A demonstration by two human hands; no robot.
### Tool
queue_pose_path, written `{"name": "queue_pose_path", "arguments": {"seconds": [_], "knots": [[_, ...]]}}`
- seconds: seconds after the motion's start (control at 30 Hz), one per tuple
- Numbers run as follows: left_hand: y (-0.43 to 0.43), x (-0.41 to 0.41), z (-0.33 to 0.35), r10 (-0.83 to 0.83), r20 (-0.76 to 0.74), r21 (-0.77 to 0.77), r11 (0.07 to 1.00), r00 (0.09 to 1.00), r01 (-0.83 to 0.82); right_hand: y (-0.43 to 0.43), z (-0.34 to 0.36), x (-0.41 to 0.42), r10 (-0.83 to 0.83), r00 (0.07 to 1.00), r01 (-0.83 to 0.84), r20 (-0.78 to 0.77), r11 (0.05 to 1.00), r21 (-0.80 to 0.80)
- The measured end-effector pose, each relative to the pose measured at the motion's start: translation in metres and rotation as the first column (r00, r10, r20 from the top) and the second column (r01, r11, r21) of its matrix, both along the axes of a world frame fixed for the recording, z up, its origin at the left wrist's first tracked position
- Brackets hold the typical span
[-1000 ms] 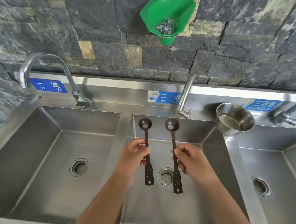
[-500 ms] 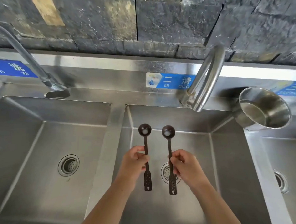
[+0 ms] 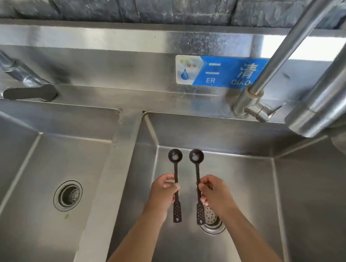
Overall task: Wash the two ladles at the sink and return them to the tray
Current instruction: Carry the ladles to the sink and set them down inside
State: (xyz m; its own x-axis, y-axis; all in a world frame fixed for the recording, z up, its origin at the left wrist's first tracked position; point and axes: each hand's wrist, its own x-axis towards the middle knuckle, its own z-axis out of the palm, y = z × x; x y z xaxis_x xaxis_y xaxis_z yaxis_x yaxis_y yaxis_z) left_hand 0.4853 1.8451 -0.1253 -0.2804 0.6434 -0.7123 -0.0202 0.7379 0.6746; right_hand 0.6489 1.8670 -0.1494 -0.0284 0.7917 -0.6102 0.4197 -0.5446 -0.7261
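Your left hand (image 3: 164,192) grips one dark ladle (image 3: 176,181) by its handle, and your right hand (image 3: 213,192) grips a second ladle (image 3: 198,185) likewise. Both ladles are held side by side, bowls pointing away, over the middle sink basin (image 3: 248,187), below the faucet (image 3: 264,84).

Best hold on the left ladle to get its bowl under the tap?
Pinch the left ladle at mid-shaft from its left, as the left hand does. The shaft is thin there, the bowl sits clear at the far end, and the right ladle lies close on the other side.
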Motion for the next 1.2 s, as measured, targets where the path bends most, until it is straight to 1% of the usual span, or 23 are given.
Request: {"name": "queue_pose_path", "arguments": {"seconds": [0.1,0.23,0.43,0.57,0.73,0.87,0.97,1.1,1.2], "knots": [[0.009,0.004,-0.023,0.012,0.001,0.006,1.000,1.000,-0.012,0.008,-0.030,-0.002,-0.008,1.000,0.008,0.017,1.000,-0.004],[0.021,0.008,-0.048,-0.025,-0.047,0.021,0.999,0.999,0.026,0.017,-0.061,-0.004,-0.015,0.999,0.016,0.047,1.000,-0.022],[0.033,0.011,-0.078,-0.028,-0.067,0.027,0.999,0.997,0.030,0.026,-0.089,-0.008,-0.064,0.998,0.061,-0.030,0.994,-0.094],[0.039,0.009,-0.097,-0.010,-0.085,0.015,1.000,0.996,0.011,0.033,-0.098,-0.011,-0.072,0.997,0.068,-0.032,0.993,-0.099],[0.045,0.006,-0.111,0.035,-0.058,-0.008,0.999,0.998,-0.035,0.043,-0.106,-0.015,-0.092,0.995,0.087,-0.041,0.989,-0.118],[0.048,0.006,-0.119,0.096,-0.004,-0.048,0.994,0.995,-0.096,0.049,-0.111,-0.017,-0.100,0.994,0.094,-0.037,0.986,-0.140],[0.054,0.007,-0.126,0.068,-0.099,-0.021,0.997,0.993,-0.071,0.051,-0.116,-0.017,-0.114,0.993,0.107,-0.043,0.984,-0.139],[0.059,0.008,-0.134,0.053,-0.188,0.004,0.999,0.981,-0.054,0.056,-0.118,-0.016,-0.103,0.995,0.102,-0.015,0.990,-0.100],[0.063,0.006,-0.141,0.041,-0.249,0.015,0.999,0.968,-0.038,0.059,-0.118,-0.016,-0.065,0.998,0.067,0.021,0.995,-0.078]]}}
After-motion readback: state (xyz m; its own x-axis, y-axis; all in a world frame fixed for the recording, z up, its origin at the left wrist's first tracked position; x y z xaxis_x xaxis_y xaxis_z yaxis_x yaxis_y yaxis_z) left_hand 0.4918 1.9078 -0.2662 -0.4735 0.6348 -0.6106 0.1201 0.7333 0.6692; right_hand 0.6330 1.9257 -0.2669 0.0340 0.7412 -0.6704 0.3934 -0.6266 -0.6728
